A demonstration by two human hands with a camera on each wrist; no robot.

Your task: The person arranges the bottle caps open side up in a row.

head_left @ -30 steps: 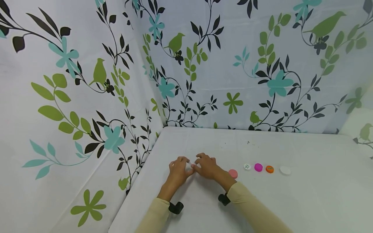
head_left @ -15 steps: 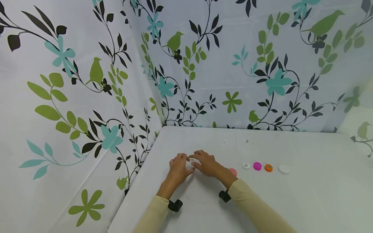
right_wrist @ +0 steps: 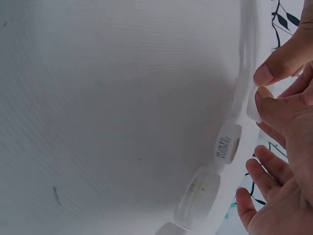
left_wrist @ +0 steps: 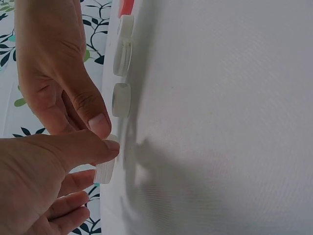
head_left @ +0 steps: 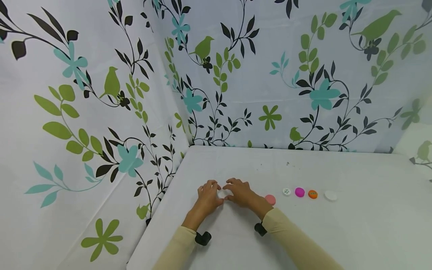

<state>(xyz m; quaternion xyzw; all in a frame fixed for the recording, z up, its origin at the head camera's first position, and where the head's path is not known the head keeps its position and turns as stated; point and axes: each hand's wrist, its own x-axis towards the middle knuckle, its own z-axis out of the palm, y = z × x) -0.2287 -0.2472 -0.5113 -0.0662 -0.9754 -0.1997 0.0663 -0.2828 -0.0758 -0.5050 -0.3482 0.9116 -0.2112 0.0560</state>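
In the head view, my left hand (head_left: 208, 197) and right hand (head_left: 242, 192) meet around a small round whitish container (head_left: 223, 193). My left thumb (left_wrist: 111, 147) presses its edge while fingers curl behind it. From the other side, my right hand (right_wrist: 288, 127) pinches it, thumb over the side. The container is translucent, with fine ridges on its wall. Two more pale round containers, one with a barcode label (right_wrist: 226, 142) and a larger ridged one (right_wrist: 197, 196), stand near my right hand. The head view hides them behind that hand and forearm.
On the white table, right of my right arm, lie a pink disc (head_left: 270, 200), a white one with dark marks (head_left: 286, 192), a magenta one (head_left: 299, 192), an orange one (head_left: 312, 194) and a plain white one (head_left: 330, 196). Patterned cloth (head_left: 233, 75) hangs behind.
Both hands stay in nearly the same place. Half a second ago my right fingers were spread higher over the container; now they have come down and its whitish round face shows between the hands.
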